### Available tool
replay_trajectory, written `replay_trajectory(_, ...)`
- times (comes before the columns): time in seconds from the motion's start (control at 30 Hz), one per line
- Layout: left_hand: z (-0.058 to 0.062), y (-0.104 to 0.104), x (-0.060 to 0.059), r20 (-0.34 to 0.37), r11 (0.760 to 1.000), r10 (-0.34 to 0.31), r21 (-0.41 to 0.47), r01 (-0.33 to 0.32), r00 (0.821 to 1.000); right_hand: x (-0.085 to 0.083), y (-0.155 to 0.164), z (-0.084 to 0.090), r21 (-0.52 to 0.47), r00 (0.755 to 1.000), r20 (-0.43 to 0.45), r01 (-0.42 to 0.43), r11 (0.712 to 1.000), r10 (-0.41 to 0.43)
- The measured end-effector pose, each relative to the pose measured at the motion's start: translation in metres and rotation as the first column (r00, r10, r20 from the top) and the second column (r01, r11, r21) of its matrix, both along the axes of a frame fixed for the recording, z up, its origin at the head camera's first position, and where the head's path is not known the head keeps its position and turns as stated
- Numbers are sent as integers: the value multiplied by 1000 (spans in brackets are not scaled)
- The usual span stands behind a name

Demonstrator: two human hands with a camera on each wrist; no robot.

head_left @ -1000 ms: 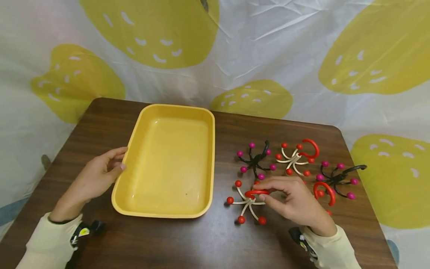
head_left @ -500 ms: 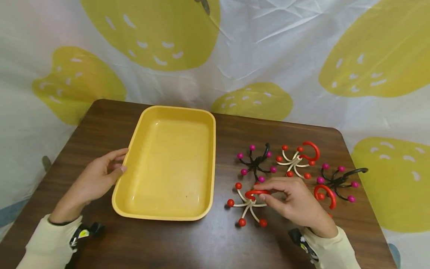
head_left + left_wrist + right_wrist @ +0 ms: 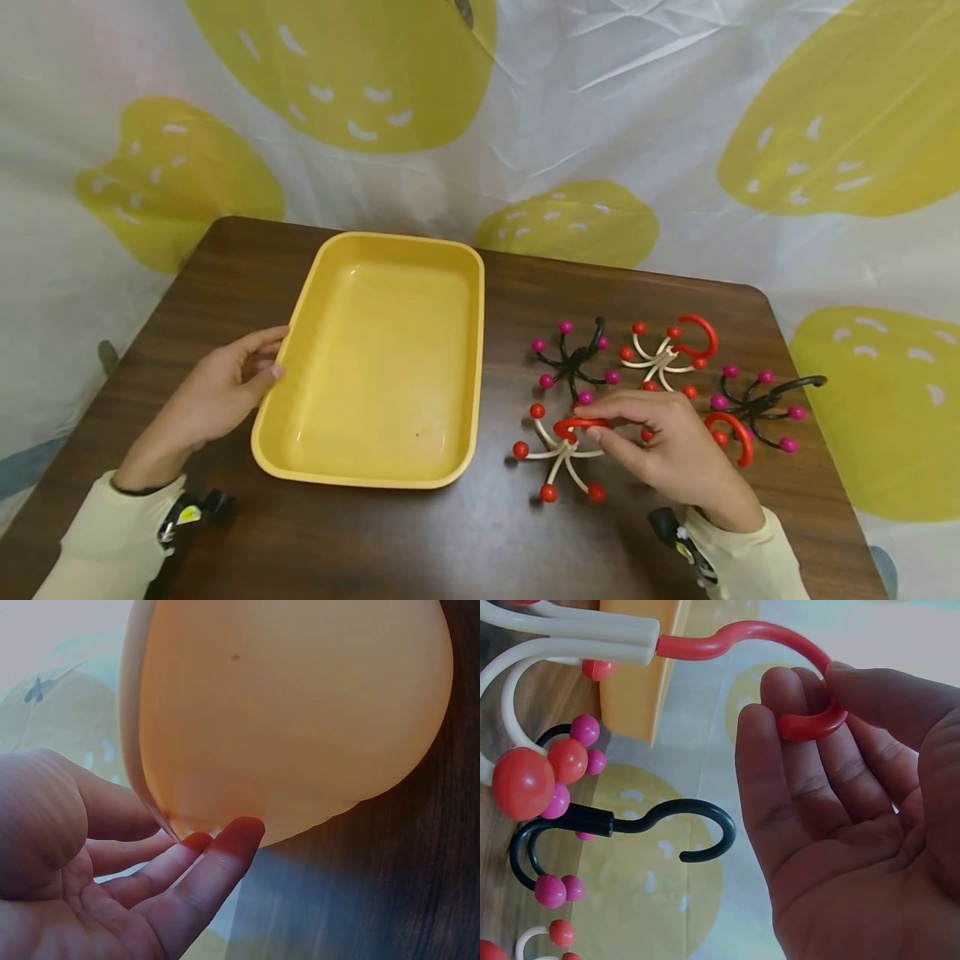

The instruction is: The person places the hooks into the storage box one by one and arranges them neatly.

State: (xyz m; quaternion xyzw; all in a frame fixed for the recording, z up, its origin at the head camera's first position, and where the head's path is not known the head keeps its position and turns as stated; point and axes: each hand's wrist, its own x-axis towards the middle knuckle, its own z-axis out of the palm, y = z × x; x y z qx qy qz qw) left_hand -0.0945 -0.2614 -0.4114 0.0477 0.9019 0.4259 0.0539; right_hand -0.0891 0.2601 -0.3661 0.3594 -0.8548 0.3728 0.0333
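The right hand (image 3: 667, 446) is pinching the red hook (image 3: 577, 427) of the nearest hanger, not yet lifting it, while the left hand (image 3: 213, 392), fingers relaxed, is touching the empty yellow tray (image 3: 300, 317); four other hangers are lying on the table (image 3: 487, 533).

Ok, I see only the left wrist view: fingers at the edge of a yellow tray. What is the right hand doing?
Observer: The right hand pinches the red hook of a white hanger with red balls.
Operator: Is something inside the tray?
Observer: No, the yellow tray holds nothing; the head view shows its bare bottom.
Operator: Are there other hangers?
Observer: Yes. On the table, right of the tray, lies a black hanger with pink balls, with more behind.
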Motion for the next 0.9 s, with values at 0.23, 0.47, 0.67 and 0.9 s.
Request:
replay_trajectory(0.23, 0, 1, -1, -2, 1000, 5, 14, -5, 1000, -3, 0, 9, -17, 999, -38, 24, 1000, -25)
replay_trajectory(0.47, 2, 3, -3, -3, 1000, 8, 7, -8, 1000, -7, -3, 20, -51, 999, -5, 34, 998, -34)
replay_trajectory(0.67, 1, 4, -2, 2, 1000, 10, 18, -10, 1000, -12, -7, 27, -123, 1000, -28, 5, 992, -9)
replay_trajectory(0.9, 1, 4, -2, 6, 1000, 15, 18, -15, 1000, -20, -14, 41, -123, 997, -45, 57, 991, -62)
